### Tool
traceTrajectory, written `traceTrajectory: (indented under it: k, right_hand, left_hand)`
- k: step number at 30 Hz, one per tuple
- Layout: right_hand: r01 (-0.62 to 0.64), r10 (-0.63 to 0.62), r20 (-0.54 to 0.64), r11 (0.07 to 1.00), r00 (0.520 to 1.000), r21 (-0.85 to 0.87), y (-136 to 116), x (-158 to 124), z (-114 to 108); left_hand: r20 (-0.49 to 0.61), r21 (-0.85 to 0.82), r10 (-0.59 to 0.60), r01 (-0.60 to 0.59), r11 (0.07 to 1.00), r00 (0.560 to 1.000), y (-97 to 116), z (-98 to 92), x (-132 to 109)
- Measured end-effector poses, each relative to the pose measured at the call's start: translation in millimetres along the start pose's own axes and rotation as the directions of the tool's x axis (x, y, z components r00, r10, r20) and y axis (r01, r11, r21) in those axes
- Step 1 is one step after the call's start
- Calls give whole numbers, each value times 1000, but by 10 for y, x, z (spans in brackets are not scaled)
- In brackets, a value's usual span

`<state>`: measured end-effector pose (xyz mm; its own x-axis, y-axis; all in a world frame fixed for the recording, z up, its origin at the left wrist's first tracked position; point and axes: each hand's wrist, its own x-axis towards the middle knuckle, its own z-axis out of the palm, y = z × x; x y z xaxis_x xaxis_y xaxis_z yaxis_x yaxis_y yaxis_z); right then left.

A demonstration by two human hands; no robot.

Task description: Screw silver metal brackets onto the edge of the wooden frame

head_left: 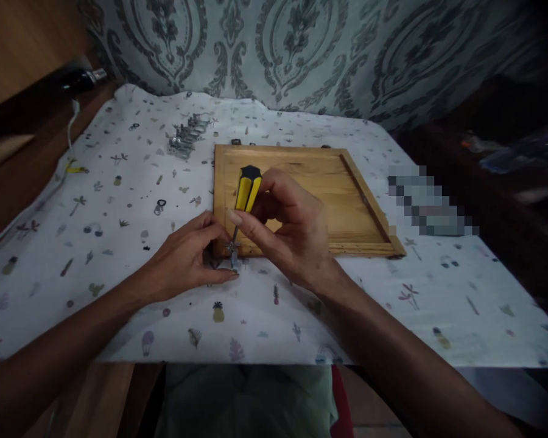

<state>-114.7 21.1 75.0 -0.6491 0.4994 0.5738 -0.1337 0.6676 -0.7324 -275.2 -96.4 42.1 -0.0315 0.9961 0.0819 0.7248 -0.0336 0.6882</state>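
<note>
My right hand (287, 228) is closed round a screwdriver (246, 190) with a yellow and black handle, its shaft pointing down at the near left corner of a wooden panel (315, 188). My left hand (187, 258) pinches a small metal fitting (234, 260) at that corner, right under the screwdriver's tip. The panel lies flat on a white patterned cloth (119, 243) that covers the table.
A heap of small metal fittings (185, 137) lies on the cloth at the back left. A dark bottle (80, 78) and a white cord (70, 131) are at the far left edge. A blurred-out patch (429, 204) sits right of the panel. A patterned curtain hangs behind.
</note>
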Motion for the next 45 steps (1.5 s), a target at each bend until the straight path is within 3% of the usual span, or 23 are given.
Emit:
traceTrajectory:
  k: [8,11,17,22,28,33,35,37,38,40,42,45]
  right_hand:
    - [-183,182,27,956,983,229,29,10,38]
    - [-198,190,56,943,980,267,15,29,11]
    - [-162,150,75,967,986,196,6,52,-23]
    - [-173,174,4,975,985,141,-9,57,12]
    - [-100,106,-91,993,990,62,0,27,29]
    - [-58,47,-192,997,980,-51,-108,27,-150]
    - [-20,5,-103,989,995,-143,-155,8,-314]
    - [73,-40,125,960,991,-270,-178,-53,-500]
    - [149,-47,284,926,958,-348,-178,-102,-587]
    - [263,47,533,831,845,-491,-154,-234,-727]
    - [332,151,632,745,760,-578,-103,-387,-806]
    - [351,200,664,720,721,-598,-28,-570,-830]
  left_hand:
    - [17,0,-2,2,1000,1000,1,-16,3]
    - [24,-16,-3,3,1000,1000,6,-19,1]
    - [14,-23,-19,19,1000,1000,26,-17,8]
    - [21,-15,-10,10,1000,1000,32,-33,10]
    - [26,-22,-6,6,1000,1000,17,-29,6]
    - [29,-52,-16,18,998,999,11,-23,6]
    - [33,-54,-16,18,998,999,9,-21,2]
    - [36,-56,-9,11,998,999,2,-18,-4]
    - [34,-59,-3,5,998,999,-2,-15,-6]
    - [30,-64,12,-10,998,999,-11,-12,-11]
    - [29,-68,20,-18,998,999,-18,-12,-13]
    - [31,-67,11,-9,998,999,-19,-16,-13]
